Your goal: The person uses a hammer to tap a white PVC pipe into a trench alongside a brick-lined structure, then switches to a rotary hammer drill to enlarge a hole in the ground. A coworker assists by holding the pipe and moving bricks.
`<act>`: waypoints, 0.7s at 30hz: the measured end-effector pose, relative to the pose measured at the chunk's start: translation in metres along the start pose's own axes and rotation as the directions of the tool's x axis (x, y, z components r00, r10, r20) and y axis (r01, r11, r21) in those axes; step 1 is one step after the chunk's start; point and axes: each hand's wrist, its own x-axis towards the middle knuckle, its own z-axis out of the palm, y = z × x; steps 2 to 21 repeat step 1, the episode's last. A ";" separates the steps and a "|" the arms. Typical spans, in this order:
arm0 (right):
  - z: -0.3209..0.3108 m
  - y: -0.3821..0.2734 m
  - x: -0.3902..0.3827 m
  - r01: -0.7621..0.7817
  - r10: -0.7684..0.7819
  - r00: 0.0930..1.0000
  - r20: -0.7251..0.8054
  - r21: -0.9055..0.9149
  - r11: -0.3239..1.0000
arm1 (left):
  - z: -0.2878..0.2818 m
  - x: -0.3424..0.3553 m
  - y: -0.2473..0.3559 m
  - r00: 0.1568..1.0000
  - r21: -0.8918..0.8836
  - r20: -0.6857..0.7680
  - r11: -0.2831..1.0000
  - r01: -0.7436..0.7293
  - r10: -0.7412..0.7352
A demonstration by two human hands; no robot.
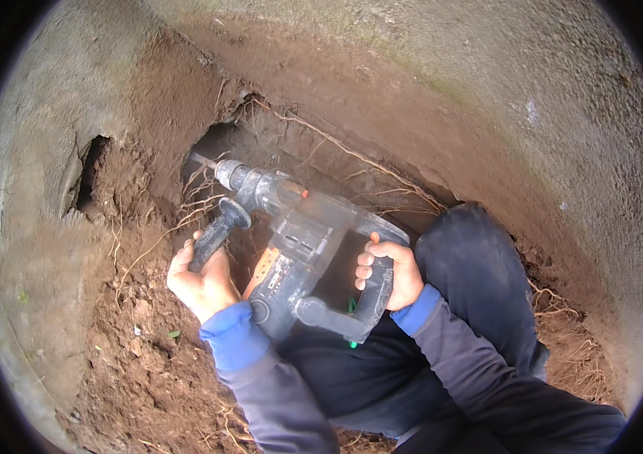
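Observation:
A dusty black-and-grey rotary hammer drill point(314, 234) with orange parts lies across the middle of the view. My left hand point(204, 281) is wrapped round its side handle point(219, 233). The fingers of my right hand point(395, 272) close on the rear grip point(374, 295), near the orange trigger. Up and to the left points the bit point(205, 160), its end inside a dark hole point(215, 140) at the foot of the wall. The bit's very tip is hard to make out.
Thin roots point(367, 160) run along the dug-out hollow below the rough wall point(518, 83). A second hole point(91, 172) opens in the left wall. Loose brown soil point(140, 363) covers the ground at left. My bent knee point(465, 250) is close to the right wall.

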 end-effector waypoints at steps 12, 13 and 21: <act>0.000 -0.001 0.001 -0.001 0.001 1.000 0.004 -0.008 1.000 | -0.001 0.003 0.001 1.000 -0.009 0.019 1.000 0.005 -0.005; 0.000 -0.001 0.001 -0.001 0.001 1.000 0.004 -0.008 1.000 | -0.001 0.003 0.001 1.000 -0.009 0.019 1.000 0.005 -0.005; 0.000 -0.001 0.001 -0.001 0.001 1.000 0.004 -0.008 1.000 | -0.001 0.003 0.001 1.000 -0.009 0.019 1.000 0.005 -0.005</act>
